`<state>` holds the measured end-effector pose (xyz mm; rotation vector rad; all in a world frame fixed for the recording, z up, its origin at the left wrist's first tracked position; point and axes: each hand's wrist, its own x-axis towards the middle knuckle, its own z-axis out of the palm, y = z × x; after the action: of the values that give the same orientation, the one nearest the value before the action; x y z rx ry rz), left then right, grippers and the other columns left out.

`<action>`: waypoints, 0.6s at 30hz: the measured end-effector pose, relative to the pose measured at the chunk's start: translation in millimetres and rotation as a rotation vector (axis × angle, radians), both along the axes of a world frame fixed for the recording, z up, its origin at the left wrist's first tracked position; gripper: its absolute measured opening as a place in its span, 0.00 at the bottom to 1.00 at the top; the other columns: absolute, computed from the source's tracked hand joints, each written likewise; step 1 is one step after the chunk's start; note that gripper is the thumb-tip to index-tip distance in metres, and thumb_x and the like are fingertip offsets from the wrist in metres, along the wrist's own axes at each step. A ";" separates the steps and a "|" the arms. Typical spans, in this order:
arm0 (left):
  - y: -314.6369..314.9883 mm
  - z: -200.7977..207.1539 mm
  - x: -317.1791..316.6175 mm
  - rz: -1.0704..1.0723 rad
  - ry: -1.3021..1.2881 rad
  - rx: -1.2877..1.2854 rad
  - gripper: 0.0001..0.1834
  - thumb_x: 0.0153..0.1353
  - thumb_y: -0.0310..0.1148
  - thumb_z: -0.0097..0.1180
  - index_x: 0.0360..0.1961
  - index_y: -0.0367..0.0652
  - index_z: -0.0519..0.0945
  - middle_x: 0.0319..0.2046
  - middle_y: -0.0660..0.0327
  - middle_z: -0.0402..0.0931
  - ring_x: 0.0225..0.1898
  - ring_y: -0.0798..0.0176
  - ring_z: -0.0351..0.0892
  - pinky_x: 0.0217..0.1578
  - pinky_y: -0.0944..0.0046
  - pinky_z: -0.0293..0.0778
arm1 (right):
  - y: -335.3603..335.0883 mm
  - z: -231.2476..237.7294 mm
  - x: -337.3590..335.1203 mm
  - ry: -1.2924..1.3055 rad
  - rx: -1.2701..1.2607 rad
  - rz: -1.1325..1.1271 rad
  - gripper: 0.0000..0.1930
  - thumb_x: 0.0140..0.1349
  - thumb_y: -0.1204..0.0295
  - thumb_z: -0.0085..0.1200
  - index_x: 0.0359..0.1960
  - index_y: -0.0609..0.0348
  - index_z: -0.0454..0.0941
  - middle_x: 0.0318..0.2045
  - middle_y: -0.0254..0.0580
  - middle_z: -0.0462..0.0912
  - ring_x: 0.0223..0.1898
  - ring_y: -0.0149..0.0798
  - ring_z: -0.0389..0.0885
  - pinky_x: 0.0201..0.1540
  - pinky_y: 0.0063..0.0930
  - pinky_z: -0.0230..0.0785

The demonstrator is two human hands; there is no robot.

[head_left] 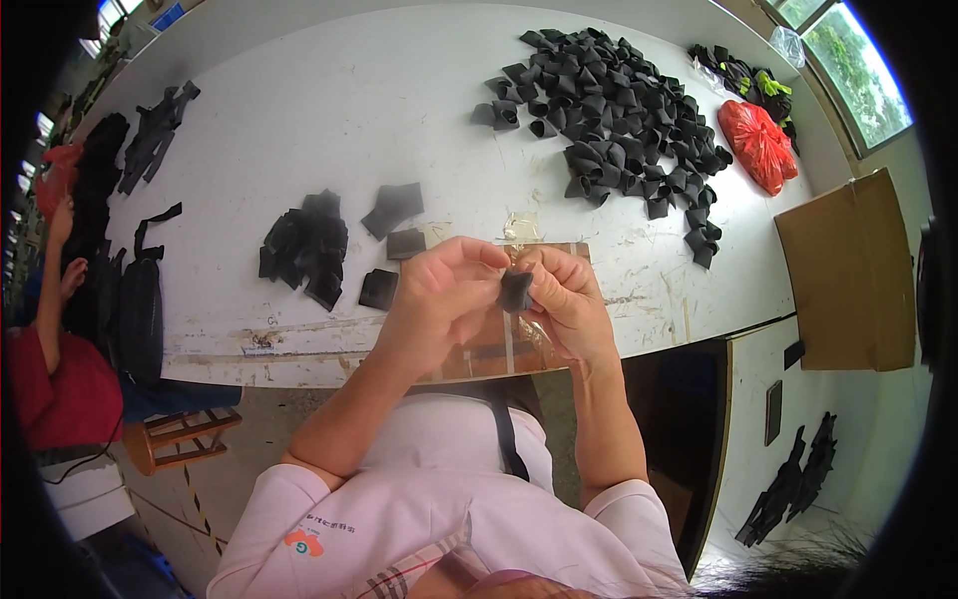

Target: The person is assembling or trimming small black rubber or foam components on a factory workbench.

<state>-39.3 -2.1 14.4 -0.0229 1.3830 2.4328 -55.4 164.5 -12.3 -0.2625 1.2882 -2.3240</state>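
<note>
Between my two hands, over the near edge of the white table, is a small folded piece of black fabric [516, 293]. My right hand [571, 304] pinches its right side between thumb and bent fingers. My left hand [439, 295] is curled, with its thumb and fingertips closed at the piece's left side; part of that grip is hidden. Beneath the hands lies a brown taped board [479, 361]. Left of my left hand are loose flat black pieces [393, 208] and a stack of flat black pieces [306, 250].
A large heap of folded black loops [629, 110] covers the far right, beside a red plastic bag [758, 147]. A cardboard box [848, 275] stands at the right edge. Black strips [158, 135] lie far left. Another person in a red sleeve [55, 389] works at the left.
</note>
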 end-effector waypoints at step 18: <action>13.3 -0.1 3.7 0.308 0.267 0.284 0.07 0.59 0.31 0.48 0.33 0.39 0.72 0.31 0.59 0.70 0.38 0.64 0.66 0.44 0.66 0.61 | -22.4 38.6 23.3 1.114 0.946 -0.749 0.12 0.40 0.82 0.58 0.30 0.64 0.75 0.25 0.43 0.73 0.22 0.38 0.70 0.20 0.27 0.62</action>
<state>-35.6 11.2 14.3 0.1763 1.1936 2.9620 -32.1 142.1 26.2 -0.9191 3.2885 -1.6320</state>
